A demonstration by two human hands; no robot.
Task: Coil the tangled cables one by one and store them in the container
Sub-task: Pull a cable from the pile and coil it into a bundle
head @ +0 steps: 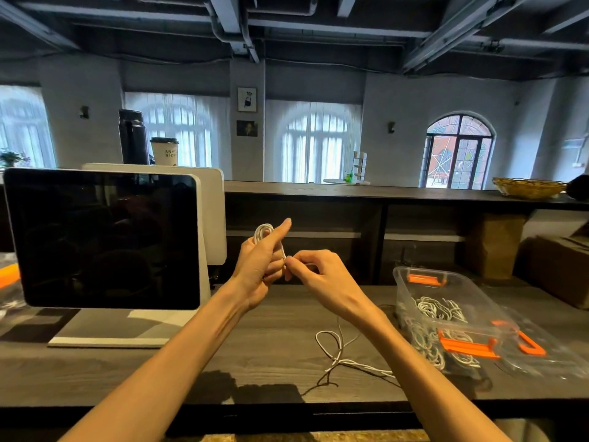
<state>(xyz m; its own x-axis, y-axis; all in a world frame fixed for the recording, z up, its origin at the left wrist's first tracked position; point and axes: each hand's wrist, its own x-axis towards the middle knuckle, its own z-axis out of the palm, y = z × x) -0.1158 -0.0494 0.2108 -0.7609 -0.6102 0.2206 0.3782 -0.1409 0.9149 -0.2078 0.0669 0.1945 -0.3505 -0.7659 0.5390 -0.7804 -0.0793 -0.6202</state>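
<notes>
Up over the middle of the desk (255, 346) I've got a white cable (264, 231) half coiled. My left hand (259, 266) has its fingers curled round the loops w/ the thumb sticking up, so the bundle can't spring apart. My right hand (314, 271) pinches the strand right next to the left, thumb and fingertips closed on it, prob to feed the next wrap round the coil. Holding it up off the desk keeps the slack hanging free instead of snagging.

The leftover tail (334, 349) drops to the desk below my right wrist and sits in a loose knotty loop, so I'd say there's more to wind before this one's done.

The clear container (446, 301) w/ orange latches is on the right, near enough to drop coils in w/o reaching far. It's got a bunch of white cables inside already, and its lid (541, 352) lies just right of it. A dark monitor (102, 237) sits on the left, out of the way.
</notes>
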